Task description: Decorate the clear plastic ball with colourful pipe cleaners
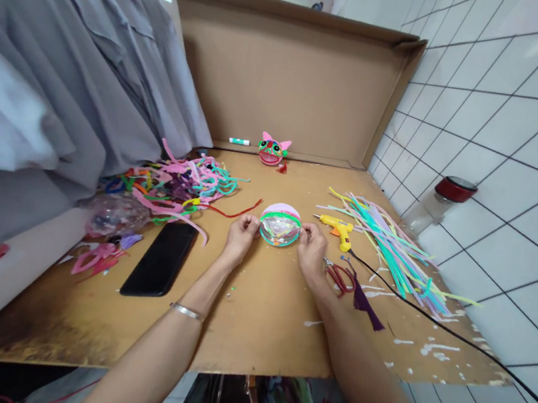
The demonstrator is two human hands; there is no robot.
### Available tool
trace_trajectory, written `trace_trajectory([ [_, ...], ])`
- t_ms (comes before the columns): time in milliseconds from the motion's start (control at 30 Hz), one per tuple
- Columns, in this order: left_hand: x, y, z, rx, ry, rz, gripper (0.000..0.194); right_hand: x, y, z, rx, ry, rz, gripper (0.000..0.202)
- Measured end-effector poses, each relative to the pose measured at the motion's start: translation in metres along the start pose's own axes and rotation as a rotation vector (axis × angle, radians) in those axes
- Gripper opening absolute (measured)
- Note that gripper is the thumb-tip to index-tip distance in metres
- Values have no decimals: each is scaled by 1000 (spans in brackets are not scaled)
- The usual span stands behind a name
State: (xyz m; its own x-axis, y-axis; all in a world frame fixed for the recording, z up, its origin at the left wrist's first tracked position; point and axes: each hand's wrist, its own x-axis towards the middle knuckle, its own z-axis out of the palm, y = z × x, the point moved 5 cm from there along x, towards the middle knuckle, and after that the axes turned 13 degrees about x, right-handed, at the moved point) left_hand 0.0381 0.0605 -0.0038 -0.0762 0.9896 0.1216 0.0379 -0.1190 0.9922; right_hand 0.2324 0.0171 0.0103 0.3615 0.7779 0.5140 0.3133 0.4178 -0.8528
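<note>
Between my two hands is a clear plastic ball point(279, 228) ringed with green and pink pipe cleaners, its top whitish pink. My left hand point(242, 234) pinches its left edge, thumb and fingers closed. At the right edge, my right hand point(311, 245) grips it the same way. Just right of that hand lies a yellow hot glue gun point(340, 230), nozzle pointing left. Red-handled scissors point(340, 278) and a dark purple tassel point(367, 305) rest below the glue gun. A red pipe cleaner point(234, 214) lies left of the ball.
A tangle of coloured pipe cleaners point(185, 182) and a black phone point(159, 259) are on the left. Straight pipe cleaners point(389, 240) and a red-lidded jar point(438, 203) stand right. A decorated ball with pink ears point(272, 150) and a marker point(239, 142) sit by the cardboard point(288, 76).
</note>
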Motion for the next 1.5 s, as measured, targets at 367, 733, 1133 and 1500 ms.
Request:
trace_trajectory([
  [367,0,-1,0,6,12,31,29,-5,-17,5,-136,-14,-160,23],
  [733,2,-5,-1,56,15,43,22,-1,-10,-3,-1,25,36,42],
  [1133,-3,0,8,93,-23,93,15,-1,-16,-6,138,196,141,33],
  [1500,-4,6,11,-69,-38,110,18,3,-1,-5,253,190,186,35],
])
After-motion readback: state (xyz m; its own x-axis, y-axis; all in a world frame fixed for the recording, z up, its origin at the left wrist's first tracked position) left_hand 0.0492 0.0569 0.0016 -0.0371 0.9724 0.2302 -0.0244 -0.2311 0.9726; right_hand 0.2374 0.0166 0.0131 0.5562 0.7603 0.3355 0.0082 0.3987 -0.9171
